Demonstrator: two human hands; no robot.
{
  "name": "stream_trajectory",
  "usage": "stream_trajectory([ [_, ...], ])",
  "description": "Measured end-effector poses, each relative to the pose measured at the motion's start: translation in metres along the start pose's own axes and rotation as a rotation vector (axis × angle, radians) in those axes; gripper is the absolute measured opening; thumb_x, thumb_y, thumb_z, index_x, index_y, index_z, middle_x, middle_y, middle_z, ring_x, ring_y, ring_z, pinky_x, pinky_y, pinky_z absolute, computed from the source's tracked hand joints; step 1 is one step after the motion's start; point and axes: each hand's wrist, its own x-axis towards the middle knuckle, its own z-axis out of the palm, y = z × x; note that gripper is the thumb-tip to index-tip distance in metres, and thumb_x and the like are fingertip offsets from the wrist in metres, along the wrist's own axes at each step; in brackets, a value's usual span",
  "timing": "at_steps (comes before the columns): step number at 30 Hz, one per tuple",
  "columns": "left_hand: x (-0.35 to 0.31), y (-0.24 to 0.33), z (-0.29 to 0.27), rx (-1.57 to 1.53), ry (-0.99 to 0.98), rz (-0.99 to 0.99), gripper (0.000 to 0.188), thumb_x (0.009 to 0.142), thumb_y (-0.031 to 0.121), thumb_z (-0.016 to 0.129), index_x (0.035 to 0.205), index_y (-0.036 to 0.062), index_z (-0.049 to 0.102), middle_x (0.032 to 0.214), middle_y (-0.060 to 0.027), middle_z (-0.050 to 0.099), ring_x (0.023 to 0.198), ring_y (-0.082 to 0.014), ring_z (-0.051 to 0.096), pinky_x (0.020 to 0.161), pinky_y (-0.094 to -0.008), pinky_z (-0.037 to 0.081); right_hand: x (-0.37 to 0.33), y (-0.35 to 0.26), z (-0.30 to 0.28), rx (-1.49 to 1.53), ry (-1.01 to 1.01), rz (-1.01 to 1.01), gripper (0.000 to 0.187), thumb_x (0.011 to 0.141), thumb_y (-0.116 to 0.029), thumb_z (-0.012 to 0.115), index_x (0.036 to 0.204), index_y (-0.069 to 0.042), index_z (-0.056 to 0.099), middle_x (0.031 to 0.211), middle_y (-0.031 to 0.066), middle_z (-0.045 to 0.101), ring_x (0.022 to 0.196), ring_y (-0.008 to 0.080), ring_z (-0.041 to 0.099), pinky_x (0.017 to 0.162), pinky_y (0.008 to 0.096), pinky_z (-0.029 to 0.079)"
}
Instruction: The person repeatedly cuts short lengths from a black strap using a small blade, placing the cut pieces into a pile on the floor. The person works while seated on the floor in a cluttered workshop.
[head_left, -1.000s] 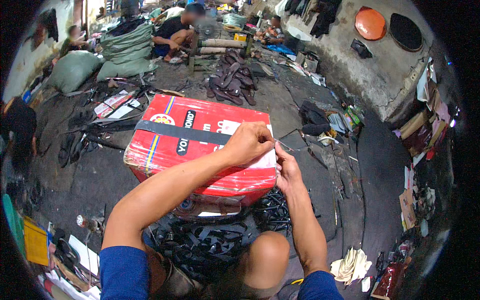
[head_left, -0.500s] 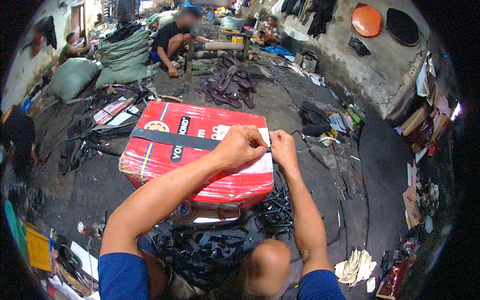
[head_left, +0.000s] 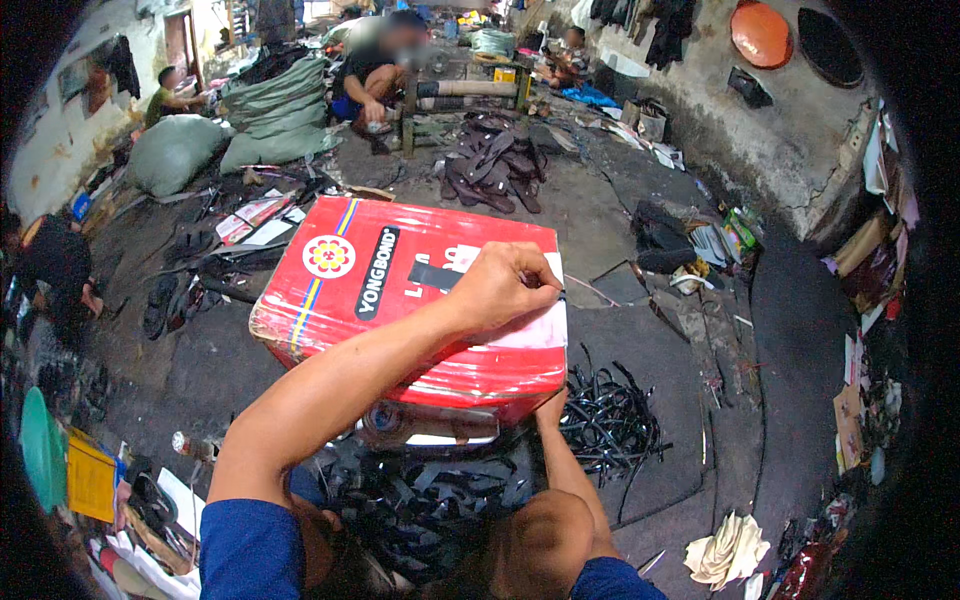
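Head view: the left hand (head_left: 505, 287) lies over the right part of a red cardboard box (head_left: 385, 345), its fingers curled and its thumb and fingertips closed together on a flat dark strip (head_left: 433, 275) near the box's right edge. The strip lies on the box top, its free end toward the middle and the rest passing under the hand. A white patch (head_left: 540, 332) covers the top's right end. The right hand (head_left: 551, 408) is low beside the box's near right corner, mostly hidden behind it; how far open it is, or what it holds, I cannot tell. Just beside it, a tangle of black strips (head_left: 612, 418) lies on the floor (head_left: 640, 335). Beyond the box sits a heap of dark brown shoe soles (head_left: 490, 170).
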Motion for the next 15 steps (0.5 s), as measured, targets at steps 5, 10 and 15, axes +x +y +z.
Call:
stream_trajectory([
  [5,-0.002,-0.002,0.001,-0.039,-0.004,-0.043,0.008,0.083,0.008,0.077,0.087,0.0007,0.078,0.081,-0.007,0.069,0.074,-0.0133,0.066,0.067,-0.03,0.053,-0.021,0.04,0.0,-0.234,-0.165,0.226,0.025,0.094,-0.02,0.06,0.084,0.002,0.066,0.085,0.022,0.069,0.081,0.0399,0.067,0.078,0.0495,0.052],
  [10,-0.002,-0.003,-0.002,-0.001,-0.028,0.009,0.008,0.084,0.008,0.077,0.088,0.0007,0.078,0.083,-0.0078,0.071,0.076,-0.0144,0.068,0.067,-0.03,0.055,-0.051,0.087,0.002,-0.427,-0.134,0.362,0.016,0.09,-0.016,0.058,0.08,-0.005,0.066,0.079,0.0132,0.066,0.083,0.0302,0.066,0.075,0.0461,0.055],
  [15,-0.003,-0.003,-0.002,-0.025,-0.021,0.033,0.009,0.084,0.007,0.077,0.089,0.0007,0.079,0.084,-0.0083,0.071,0.076,-0.0162,0.068,0.068,-0.031,0.055,-0.05,0.133,0.0,-0.554,-0.318,0.198,0.018,0.087,-0.018,0.063,0.078,-0.004,0.07,0.091,0.0141,0.073,0.088,0.0296,0.071,0.076,0.0429,0.056],
])
